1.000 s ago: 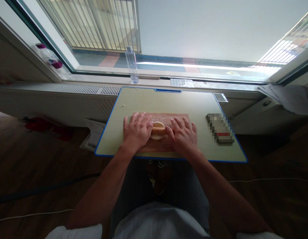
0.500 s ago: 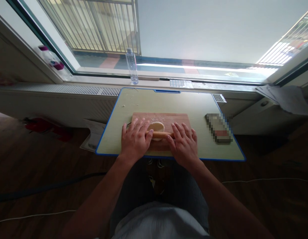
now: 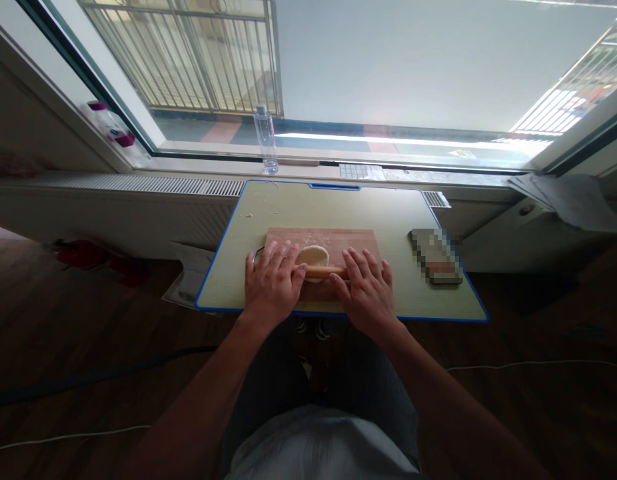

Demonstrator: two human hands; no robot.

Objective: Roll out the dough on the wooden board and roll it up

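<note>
A wooden rolling pin [image 3: 320, 272] lies crosswise over a flat round of dough [image 3: 313, 256] on a wooden cutting board [image 3: 356, 240]. Flat over the pin's left end is my left hand [image 3: 272, 277], its fingers stretched forward and its thumb touching the pin. My right hand [image 3: 366, 283] rests the same way on the right end, fingers spread and thumb near the pin. Both palms hide the pin's ends. The dough's far part shows beyond the pin, with only a thin edge on the near side. White flour dusts the board behind it.
The board lies on a pale table [image 3: 408, 213] with a blue rim. At its right is a phone-like object [image 3: 436, 257], pixelated. A clear bottle [image 3: 266, 141] stands on the sill; another bottle [image 3: 112, 125] with a purple cap is farther left. Papers [image 3: 568, 200] lie at right.
The whole view has shifted slightly. Both hands, the rolling pin and the dough keep almost the same places on the board.
</note>
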